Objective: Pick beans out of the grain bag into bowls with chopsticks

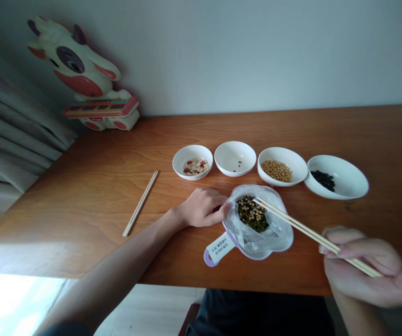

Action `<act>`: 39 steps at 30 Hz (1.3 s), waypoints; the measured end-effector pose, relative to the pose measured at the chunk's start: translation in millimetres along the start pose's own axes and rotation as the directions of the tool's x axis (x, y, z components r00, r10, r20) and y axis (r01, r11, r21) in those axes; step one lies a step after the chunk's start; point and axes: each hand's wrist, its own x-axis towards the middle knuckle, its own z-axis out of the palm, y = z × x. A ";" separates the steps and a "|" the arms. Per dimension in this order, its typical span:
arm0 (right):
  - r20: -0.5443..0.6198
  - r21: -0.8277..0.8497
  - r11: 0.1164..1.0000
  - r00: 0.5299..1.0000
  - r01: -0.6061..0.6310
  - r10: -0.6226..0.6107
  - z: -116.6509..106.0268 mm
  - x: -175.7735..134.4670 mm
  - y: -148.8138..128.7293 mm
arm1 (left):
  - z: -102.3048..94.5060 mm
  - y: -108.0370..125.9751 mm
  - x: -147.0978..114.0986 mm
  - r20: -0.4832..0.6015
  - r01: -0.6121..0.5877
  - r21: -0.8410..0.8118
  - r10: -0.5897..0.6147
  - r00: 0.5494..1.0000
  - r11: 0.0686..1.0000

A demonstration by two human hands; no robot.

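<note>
My left hand (206, 207) is closed at the left edge of a clear plastic bag (246, 245), its thumb and fingers on the film. The bag lines a lavender tray with a labelled handle (219, 247). Inside lie mixed beans (253, 212), small dark green ones with tan ones among them. My right hand (365, 266) grips a pair of wooden chopsticks (306, 229), slanting down to the left. Their tips are at the upper part of the beans, close together; whether a bean is between them I cannot tell.
Four white bowls stand behind the tray: peanut pieces (195, 166), a few green beans in a bowl (235, 154), yellow soybeans (277, 171), black seeds (323, 180). Another chopstick pair (140, 203) lies left. A cow-shaped toy (85, 74) stands at the back left of the wooden table (92, 186).
</note>
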 end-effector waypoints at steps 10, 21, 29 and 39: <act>0.040 -0.113 0.966 0.970 -0.234 0.240 20.3 -7.3 -10.8 | 0.2 0.3 0.4 -0.009 -0.002 0.000 0.002 1.000 1.000; 0.080 -0.118 0.949 0.949 -0.293 0.303 21.0 -2.9 -9.0 | -0.9 0.9 0.4 -0.003 -0.003 0.003 0.003 1.000 1.000; 0.045 -0.131 0.943 0.949 -0.305 0.313 22.2 -3.1 -11.2 | 0.5 -0.2 -0.2 0.002 0.004 -0.008 -0.004 1.000 1.000; -0.044 -0.112 0.934 0.941 -0.339 0.336 22.7 -6.7 -11.0 | 1.0 -0.6 -0.4 0.001 0.004 -0.002 -0.004 1.000 1.000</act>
